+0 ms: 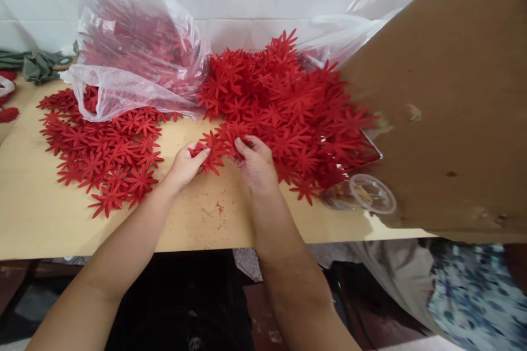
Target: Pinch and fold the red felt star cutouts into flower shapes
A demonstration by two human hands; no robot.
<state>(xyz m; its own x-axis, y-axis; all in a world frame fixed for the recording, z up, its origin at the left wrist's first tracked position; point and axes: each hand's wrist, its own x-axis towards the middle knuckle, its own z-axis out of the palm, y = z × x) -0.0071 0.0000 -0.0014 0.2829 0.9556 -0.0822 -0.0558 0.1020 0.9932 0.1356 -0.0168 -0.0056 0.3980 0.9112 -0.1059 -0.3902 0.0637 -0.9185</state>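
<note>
Between my hands, over the middle of the table, are red flower-shaped pieces with long narrow petals. My left hand is closed, thumb pressed down on one or more of these pieces. Thumb and fingers of my right hand pinch another red flower piece right beside it. Whether the pieces in the two hands are joined I cannot tell. A large heap of red flower pieces lies just behind and right of my right hand. Another spread of red flower pieces lies to the left.
A clear plastic bag full of red pieces stands at the back left. A clear plastic cup lies on its side at the right, by a tall brown board. Red scraps dot the tabletop. Green cloth sits far left.
</note>
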